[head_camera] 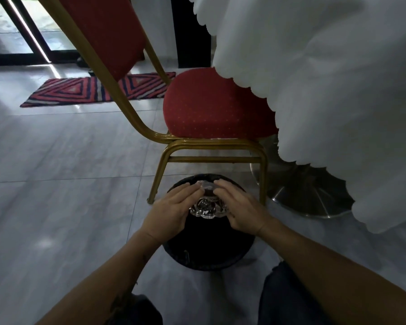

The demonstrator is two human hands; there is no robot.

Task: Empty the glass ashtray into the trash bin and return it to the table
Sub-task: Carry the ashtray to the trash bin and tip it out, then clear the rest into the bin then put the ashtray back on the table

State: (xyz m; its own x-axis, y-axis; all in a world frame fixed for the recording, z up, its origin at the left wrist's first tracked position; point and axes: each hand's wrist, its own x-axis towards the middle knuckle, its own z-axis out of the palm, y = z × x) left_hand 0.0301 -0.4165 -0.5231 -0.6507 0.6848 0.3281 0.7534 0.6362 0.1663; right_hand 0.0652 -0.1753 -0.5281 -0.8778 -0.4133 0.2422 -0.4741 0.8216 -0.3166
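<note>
I hold the clear glass ashtray (206, 206) between both hands, directly over the black-lined trash bin (209, 252) on the floor. The ashtray looks tipped away from me, its thick cut-glass base showing between my palms. My left hand (170, 211) grips its left side and my right hand (238, 208) grips its right side, fingers curled over the far rim. Whatever the ashtray holds is hidden. The table (338, 90) stands at the right under a white scalloped cloth.
A red chair with a gold frame (211, 109) stands just behind the bin, its front legs close to my hands. The table's round metal base (300, 193) sits on the tiles at right. A striped rug (80, 90) lies far left. My knees are below.
</note>
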